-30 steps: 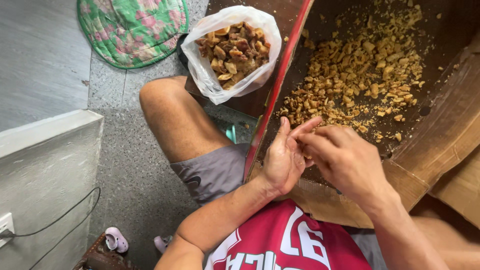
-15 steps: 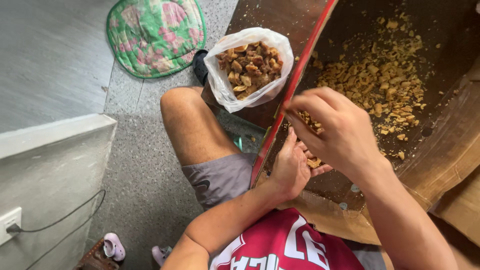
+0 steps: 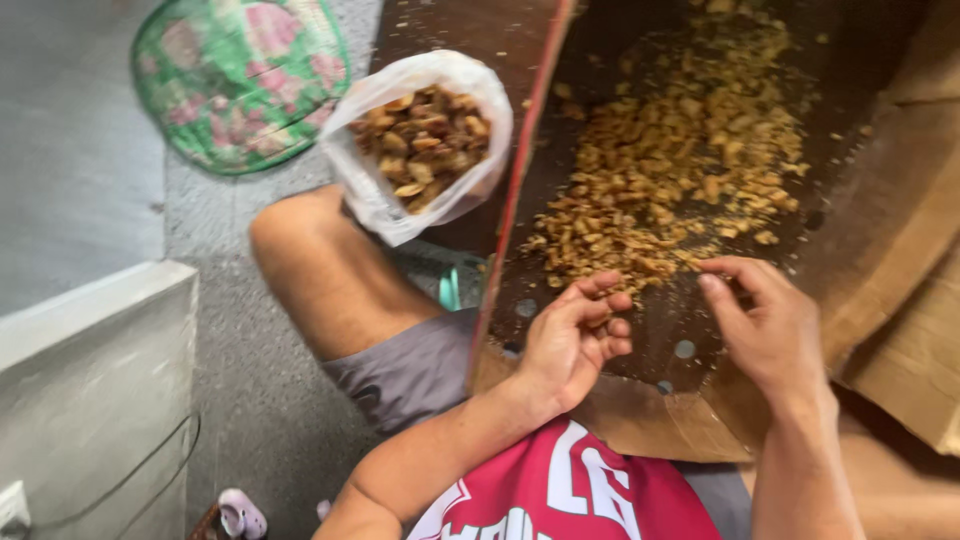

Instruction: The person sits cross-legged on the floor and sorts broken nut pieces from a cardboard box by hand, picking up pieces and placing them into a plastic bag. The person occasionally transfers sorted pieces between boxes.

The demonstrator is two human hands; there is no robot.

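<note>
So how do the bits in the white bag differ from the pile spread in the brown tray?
The bits in the bag look darker and chunkier; the tray pile is paler, golden and finer. The bagged ones sit heaped together, while the pile lies scattered loose. Both are brownish crumbly pieces.

A white plastic bag (image 3: 425,140), open-topped and full of brown pieces, sits left of a large brown cardboard box (image 3: 890,250) holding yellowish bits.

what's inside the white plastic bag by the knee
The white plastic bag is open and holds brown nut-like pieces, darker than the yellowish pile in the tray. Only the top layer shows; whatever lies deeper is covered.
</note>
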